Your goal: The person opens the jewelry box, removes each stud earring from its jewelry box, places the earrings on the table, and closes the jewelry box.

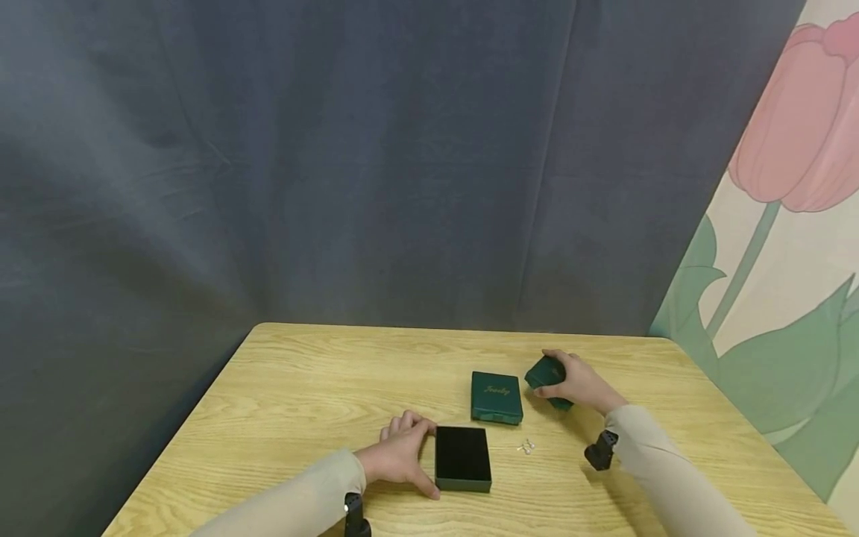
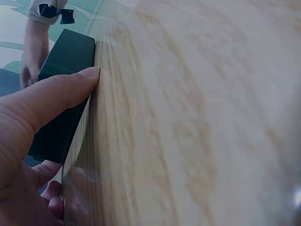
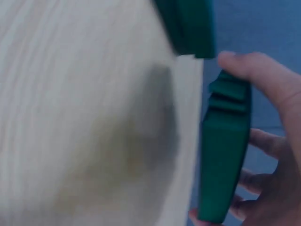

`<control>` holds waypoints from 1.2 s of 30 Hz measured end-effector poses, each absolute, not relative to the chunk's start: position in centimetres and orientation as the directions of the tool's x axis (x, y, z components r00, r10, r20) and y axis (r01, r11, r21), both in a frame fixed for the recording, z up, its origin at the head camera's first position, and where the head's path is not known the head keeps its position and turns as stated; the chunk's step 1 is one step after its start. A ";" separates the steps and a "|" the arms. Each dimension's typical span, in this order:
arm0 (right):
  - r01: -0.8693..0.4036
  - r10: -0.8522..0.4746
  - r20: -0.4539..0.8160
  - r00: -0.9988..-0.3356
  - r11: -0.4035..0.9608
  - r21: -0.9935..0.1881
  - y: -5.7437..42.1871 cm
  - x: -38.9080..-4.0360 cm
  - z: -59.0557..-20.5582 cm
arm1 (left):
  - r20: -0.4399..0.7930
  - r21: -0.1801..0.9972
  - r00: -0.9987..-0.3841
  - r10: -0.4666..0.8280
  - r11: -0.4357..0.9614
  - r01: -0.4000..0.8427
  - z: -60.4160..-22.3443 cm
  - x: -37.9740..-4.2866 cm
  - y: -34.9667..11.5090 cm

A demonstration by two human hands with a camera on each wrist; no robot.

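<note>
Black-lined box [image 1: 463, 456] right of left hand [image 1: 400, 453]; small green box [image 1: 548, 375] in right hand [image 1: 579, 382].
I have the left hand spread along the black-lined box, thumb and fingers gripping it, its long axis running forward. The right hand, curled around the small green box, holds it tilted, farther forward. Silvery pieces [image 1: 526, 447] lie between the hands, nearer the right.

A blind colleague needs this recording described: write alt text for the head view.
A person's right hand grips a green box over a wooden table, while their left hand is at the left side of a black-topped box. Between the hands are a gold-lettered green box and a few tiny pale pieces.
</note>
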State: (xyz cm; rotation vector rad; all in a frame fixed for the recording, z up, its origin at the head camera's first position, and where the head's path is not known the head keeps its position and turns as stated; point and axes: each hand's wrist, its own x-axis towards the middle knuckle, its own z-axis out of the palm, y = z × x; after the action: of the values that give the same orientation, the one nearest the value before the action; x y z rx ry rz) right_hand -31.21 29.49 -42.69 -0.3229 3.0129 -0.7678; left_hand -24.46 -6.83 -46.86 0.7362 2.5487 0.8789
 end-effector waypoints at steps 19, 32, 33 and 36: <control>-0.464 -0.382 0.266 -0.885 0.678 -0.570 22.0 -27.5 -39.3 | -0.153 0.646 -0.806 0.571 0.675 0.356 -46.8 -24.4 -6.9; -0.555 -0.589 0.138 -0.796 0.621 -0.553 17.0 -23.4 -41.3 | -0.135 0.631 -0.812 0.568 0.681 0.372 -47.0 -24.6 -6.8; -0.564 -0.601 0.125 -0.789 0.628 -0.536 16.8 -23.2 -41.5 | -0.136 0.634 -0.811 0.569 0.679 0.370 -47.0 -24.6 -6.8; -0.592 -0.635 0.087 -0.768 0.650 -0.477 16.3 -22.9 -42.1 | -0.138 0.640 -0.809 0.571 0.675 0.367 -47.0 -24.6 -6.9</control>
State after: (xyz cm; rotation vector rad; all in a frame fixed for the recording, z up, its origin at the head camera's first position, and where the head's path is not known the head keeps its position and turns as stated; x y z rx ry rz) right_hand -22.94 16.33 -42.11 -1.0329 2.7738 -0.7535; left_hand -24.62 -6.86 -47.01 0.7420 2.5638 0.8755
